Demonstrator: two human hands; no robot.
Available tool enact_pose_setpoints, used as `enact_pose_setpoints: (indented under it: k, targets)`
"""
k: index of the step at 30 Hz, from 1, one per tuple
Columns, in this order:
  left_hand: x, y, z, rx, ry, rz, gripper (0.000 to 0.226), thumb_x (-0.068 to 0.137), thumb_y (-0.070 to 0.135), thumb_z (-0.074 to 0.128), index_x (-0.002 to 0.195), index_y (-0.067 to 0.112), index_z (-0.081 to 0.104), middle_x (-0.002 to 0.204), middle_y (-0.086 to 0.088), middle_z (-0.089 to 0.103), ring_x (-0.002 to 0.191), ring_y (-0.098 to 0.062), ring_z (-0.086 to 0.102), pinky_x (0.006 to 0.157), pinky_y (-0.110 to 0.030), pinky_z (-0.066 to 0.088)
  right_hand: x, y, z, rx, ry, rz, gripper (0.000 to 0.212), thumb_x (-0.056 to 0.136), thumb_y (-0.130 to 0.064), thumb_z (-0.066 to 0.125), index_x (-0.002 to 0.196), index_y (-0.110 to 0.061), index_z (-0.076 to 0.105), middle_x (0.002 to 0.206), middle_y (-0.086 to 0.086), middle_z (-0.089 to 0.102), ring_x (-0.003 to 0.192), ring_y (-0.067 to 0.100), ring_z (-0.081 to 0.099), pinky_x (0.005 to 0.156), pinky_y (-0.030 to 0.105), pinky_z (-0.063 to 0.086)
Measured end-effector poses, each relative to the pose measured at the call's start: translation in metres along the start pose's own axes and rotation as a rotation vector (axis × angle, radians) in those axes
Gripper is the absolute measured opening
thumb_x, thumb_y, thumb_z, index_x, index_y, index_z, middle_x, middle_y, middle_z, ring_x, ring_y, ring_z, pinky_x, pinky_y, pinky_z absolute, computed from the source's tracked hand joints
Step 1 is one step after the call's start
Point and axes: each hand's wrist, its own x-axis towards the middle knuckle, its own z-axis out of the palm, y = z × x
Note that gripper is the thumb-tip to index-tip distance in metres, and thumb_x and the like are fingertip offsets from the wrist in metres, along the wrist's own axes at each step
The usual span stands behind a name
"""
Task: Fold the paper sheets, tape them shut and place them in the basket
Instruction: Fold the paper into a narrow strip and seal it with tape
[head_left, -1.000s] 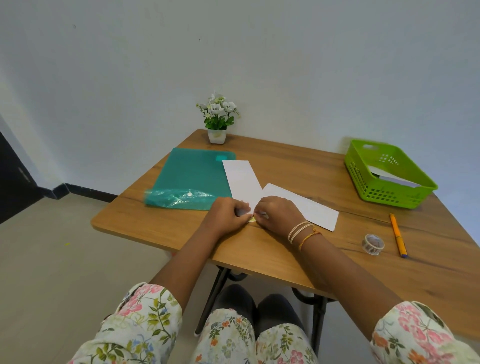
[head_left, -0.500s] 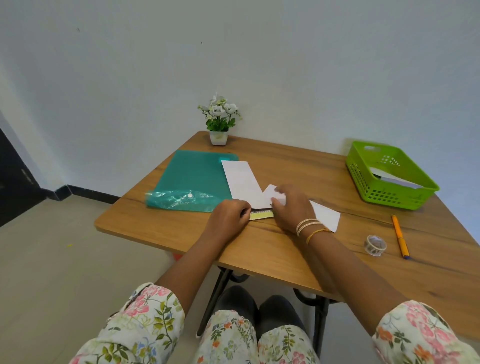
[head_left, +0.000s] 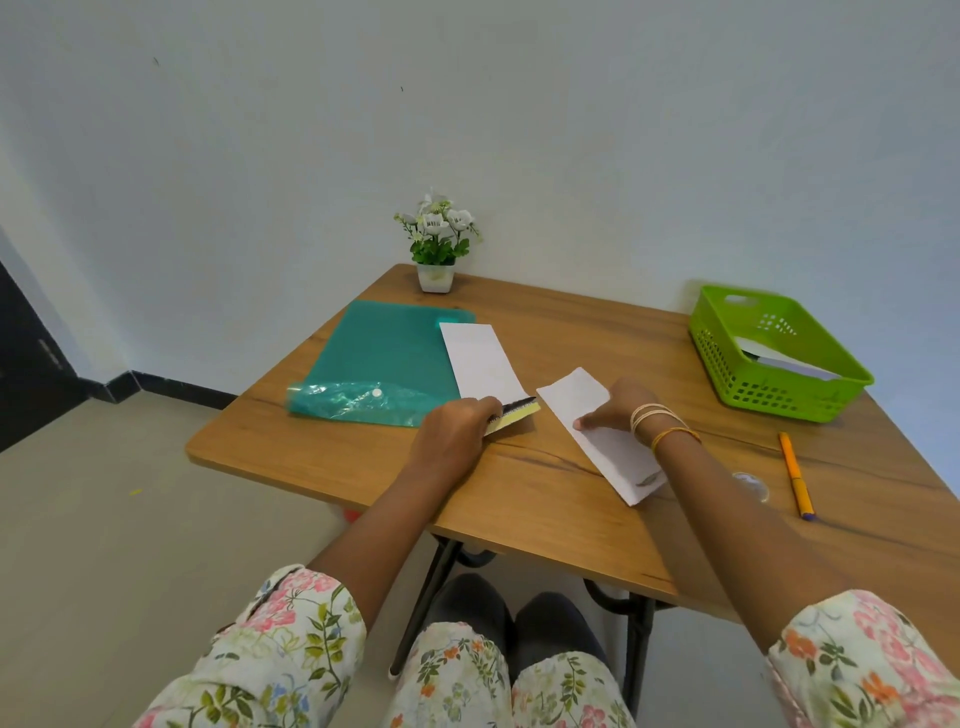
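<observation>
Grip of right hand (head_left: 613, 410) pinched the folded sheet (head_left: 602, 436) lying on the table (head_left: 545, 493), apparently for carrying toward the basket (head_left: 779, 400), while left hand (head_left: 452, 428) clasped a ruler (head_left: 514, 415) aside.

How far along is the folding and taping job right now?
Done: the green basket already holds folded paper. In hand: the right hand pinches a folded white sheet, lifting one end off the table; whether it is taped cannot be told. The left hand holds a yellow ruler. Left: another folded sheet beside the teal folder, with the tape roll untouched.
</observation>
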Motion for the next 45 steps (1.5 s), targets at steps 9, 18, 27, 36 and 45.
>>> enact_pose_setpoints:
  k: [9,18,27,36,45]
  targets:
    - [0.001,-0.002,0.008,0.024,-0.047,-0.007,0.018,0.084,0.009,0.068,0.101,0.010,0.073,0.093,-0.007,0.062,0.079,-0.027,0.061,0.056,-0.028,0.043,-0.026,0.004,0.004,0.312,0.126,-0.042,0.049,0.082,-0.034,0.070,0.119,-0.006,0.054,0.115,0.014,0.061,0.099,0.031,0.060,0.068,0.031,0.042]
    - [0.017,0.012,0.019,0.182,-0.117,0.048,0.022,0.095,0.019,0.052,0.105,0.011,0.070,0.093,-0.008,0.055,0.079,-0.024,0.054,0.058,-0.034,0.041,-0.053,-0.005,0.001,0.410,-0.099,-0.088,0.074,0.078,-0.027,0.074,0.142,-0.015,0.037,0.116,0.005,0.057,0.080,0.014,0.053,0.067,0.027,0.042]
    - [0.022,0.016,0.026,0.159,-0.084,-0.053,0.023,0.095,0.015,0.052,0.106,0.012,0.072,0.097,-0.007,0.061,0.081,-0.023,0.055,0.057,-0.028,0.039,-0.070,-0.016,-0.004,0.198,-0.109,-0.222,0.059,0.081,-0.027,0.073,0.132,-0.013,0.048,0.125,0.007,0.057,0.085,0.015,0.046,0.053,0.017,0.031]
    - [0.018,0.016,0.027,0.065,-0.053,-0.101,0.026,0.091,0.009,0.058,0.113,0.013,0.070,0.093,-0.007,0.061,0.076,-0.022,0.055,0.054,-0.025,0.033,-0.074,-0.033,-0.008,0.152,-0.212,-0.255,0.047,0.084,-0.027,0.067,0.127,-0.015,0.053,0.120,0.008,0.061,0.092,0.019,0.055,0.065,0.024,0.041]
    - [0.016,0.013,0.026,-0.065,-0.034,-0.022,0.027,0.089,0.008,0.058,0.112,0.015,0.072,0.096,-0.009,0.067,0.085,-0.027,0.061,0.060,-0.032,0.045,-0.069,-0.034,0.005,0.277,-0.399,-0.109,0.011,0.086,-0.017,0.061,0.084,-0.006,0.064,0.067,0.007,0.057,0.053,0.017,0.051,0.046,0.021,0.037]
